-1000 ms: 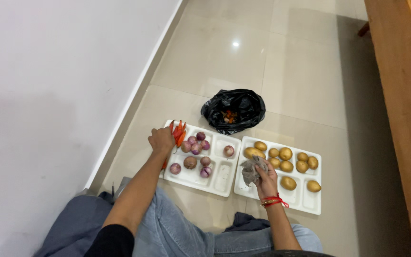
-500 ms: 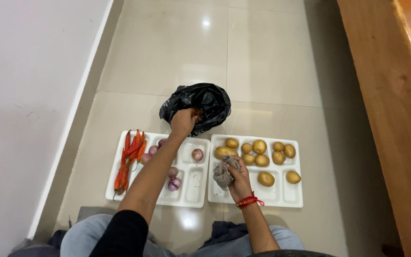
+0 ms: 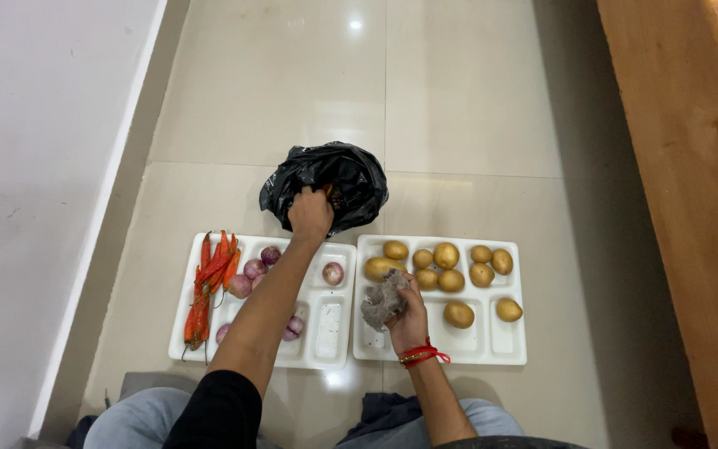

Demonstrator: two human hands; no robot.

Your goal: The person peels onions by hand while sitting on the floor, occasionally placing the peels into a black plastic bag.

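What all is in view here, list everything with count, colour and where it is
black bag: one, black, on the floor beyond the trays, mouth open
left tray: one, white, compartmented, on the floor
right tray: one, white, compartmented, beside the left tray
carrots: a bunch, orange, along the left tray's left edge
onions: at least six showing, purple-red, in the left tray, some hidden by the arm
potatoes: nine, yellow-brown, in the right tray
cloth: one, grey, crumpled, over the right tray
wooden furniture: brown, right edge
wall: white, left
left hand: at the bag's mouth
right hand: holding the cloth, red thread at the wrist
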